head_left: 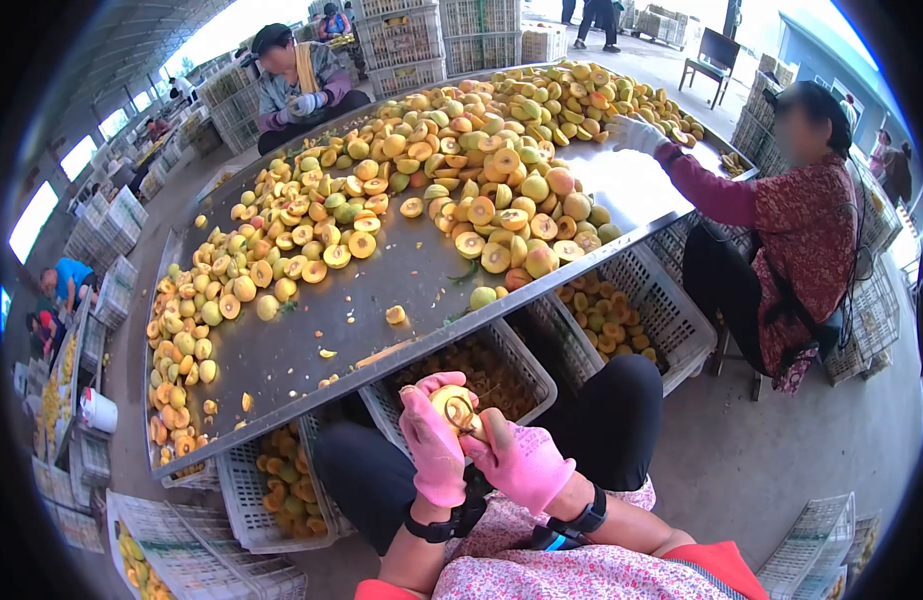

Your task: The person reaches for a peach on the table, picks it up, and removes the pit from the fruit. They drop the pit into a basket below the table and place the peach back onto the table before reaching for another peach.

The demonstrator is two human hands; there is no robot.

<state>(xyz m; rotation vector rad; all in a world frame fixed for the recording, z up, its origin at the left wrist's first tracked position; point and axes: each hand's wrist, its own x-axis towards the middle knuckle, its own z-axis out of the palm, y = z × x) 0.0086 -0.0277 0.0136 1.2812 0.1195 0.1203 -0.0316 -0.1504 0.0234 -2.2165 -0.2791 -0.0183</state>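
Both of my hands wear pink gloves and meet above my lap, just past the table's near edge. My left hand (437,440) is wrapped round a halved yellow fruit (452,402), its cut face turned up. My right hand (520,462) is closed against the fruit's right side, on a small tool whose curved metal loop (460,408) lies over the cut face. Its handle is mostly hidden by the fingers. Beyond them, heaps of halved and whole yellow-green fruits (382,180) cover much of the metal table (382,290).
Crates stand under the table's near edge: one with scraps (542,385), one with fruit halves (682,330), another at left (244,500). A co-worker (782,230) sits at right, a gloved hand over the table. Another person (302,85) sits across. Stacked crates (402,40) rise behind.
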